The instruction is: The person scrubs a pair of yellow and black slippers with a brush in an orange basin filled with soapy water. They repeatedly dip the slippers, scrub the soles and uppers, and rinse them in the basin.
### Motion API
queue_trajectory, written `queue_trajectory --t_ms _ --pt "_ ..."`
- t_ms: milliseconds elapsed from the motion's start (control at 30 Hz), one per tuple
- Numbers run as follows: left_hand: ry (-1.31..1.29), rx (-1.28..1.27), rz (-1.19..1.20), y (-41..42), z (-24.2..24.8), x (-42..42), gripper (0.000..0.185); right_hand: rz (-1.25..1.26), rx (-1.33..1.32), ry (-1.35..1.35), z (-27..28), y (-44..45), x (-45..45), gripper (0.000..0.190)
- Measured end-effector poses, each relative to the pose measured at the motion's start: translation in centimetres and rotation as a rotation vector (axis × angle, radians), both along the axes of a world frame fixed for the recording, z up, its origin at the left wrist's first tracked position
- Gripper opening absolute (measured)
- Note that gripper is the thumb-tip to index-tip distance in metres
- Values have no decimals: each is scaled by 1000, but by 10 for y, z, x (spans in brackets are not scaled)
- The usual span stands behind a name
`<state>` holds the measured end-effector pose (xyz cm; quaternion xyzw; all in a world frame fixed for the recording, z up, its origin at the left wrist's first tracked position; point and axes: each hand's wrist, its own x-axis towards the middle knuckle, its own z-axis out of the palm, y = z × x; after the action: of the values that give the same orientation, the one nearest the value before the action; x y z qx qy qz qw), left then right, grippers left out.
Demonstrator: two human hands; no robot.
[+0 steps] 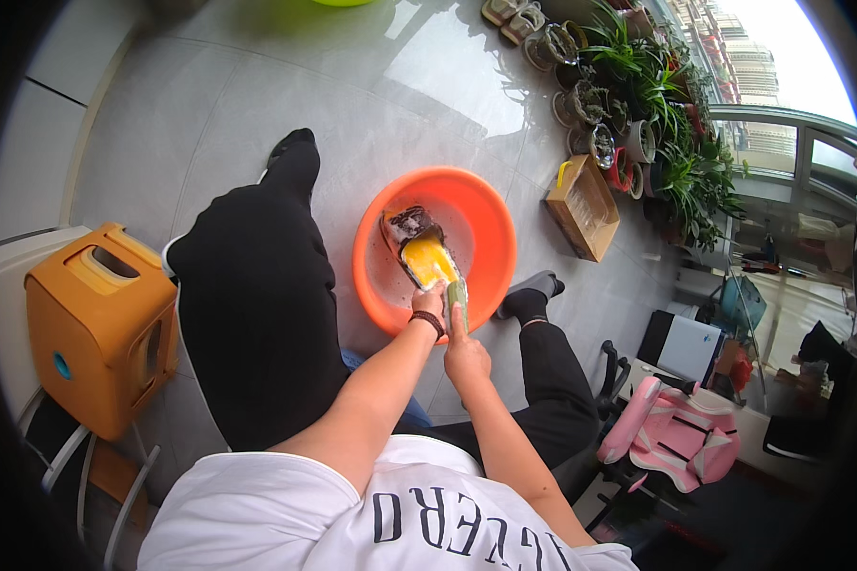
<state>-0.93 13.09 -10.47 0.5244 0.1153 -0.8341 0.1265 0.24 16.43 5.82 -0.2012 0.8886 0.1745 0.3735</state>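
A slipper with a yellow footbed [426, 258] and a dark strap lies tilted in an orange plastic basin [498, 239]. Soap foam clings to its strap and heel. My left hand [429, 301], with a dark beaded bracelet at the wrist, grips the heel end near the basin's close rim. Right beside it, my right hand [466, 359] is closed around a green-handled brush [458, 294], index finger stretched along the handle. The brush's bristles cannot be seen. The basin stands on the floor between my legs.
Potted plants [650, 86] line the window side, with a cardboard box [587, 207] before them. An orange plastic stool [89, 314] stands at left. A pink chair [685, 435] is at lower right. Shoes [521, 21] sit at the top on the grey tile floor [257, 93].
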Motion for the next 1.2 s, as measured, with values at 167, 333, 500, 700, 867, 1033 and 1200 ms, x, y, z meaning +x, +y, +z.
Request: queue_trajectory --t_ms 167,333,500,700,867,1033,1200 --pt "-117 -35 -73 -4 28 1 25 27 -3 119 -42 -14 -54 68" --pt "-307 -55 -130 -2 -16 4 44 46 45 -41 4 -14 -15 63" --pt "-307 -138 -163 -13 16 7 52 22 -150 25 -14 -20 -27 54" --pt "28 271 -71 -23 5 24 64 -127 -411 -91 -14 -31 -45 51" --pt "1 240 -166 -5 -26 29 74 -96 -318 -114 8 -30 -22 52" --pt "-63 180 -421 -38 17 31 74 -151 -304 -121 -35 -85 -68 52" --pt "13 221 -152 -26 1 28 72 -80 -464 -147 -24 -39 -48 51"
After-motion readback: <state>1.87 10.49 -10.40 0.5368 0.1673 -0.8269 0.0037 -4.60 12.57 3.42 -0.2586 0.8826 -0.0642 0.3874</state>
